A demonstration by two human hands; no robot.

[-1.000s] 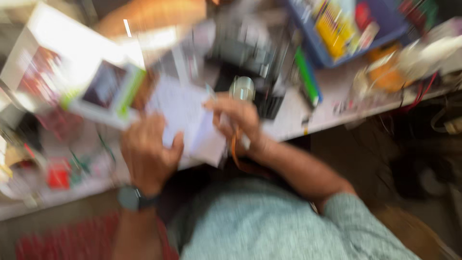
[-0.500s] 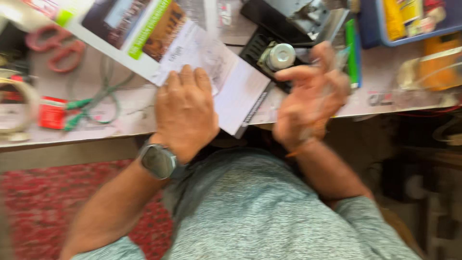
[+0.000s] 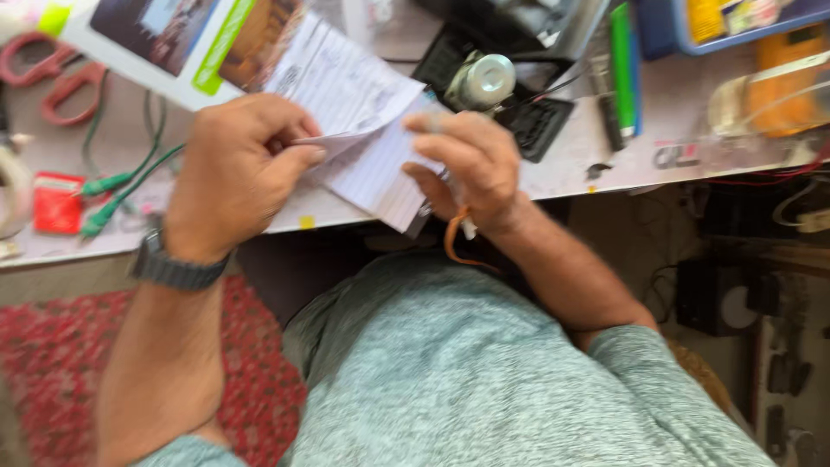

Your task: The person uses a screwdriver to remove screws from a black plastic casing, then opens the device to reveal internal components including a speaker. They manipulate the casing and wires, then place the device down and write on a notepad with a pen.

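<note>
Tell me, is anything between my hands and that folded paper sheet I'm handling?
Nothing visible is. The left hand pinches the folded paper sheet at its near left edge, and the right hand has its grip on the right side. The black device and the box lie beyond the sheet.

Two hands: left hand (image 3: 238,169), right hand (image 3: 467,169). One folded printed paper sheet (image 3: 363,130). One wristwatch (image 3: 173,268). One pair of red scissors (image 3: 60,73). One green marker (image 3: 622,65). One small metal motor (image 3: 480,82). One blue tray (image 3: 661,30).
</note>
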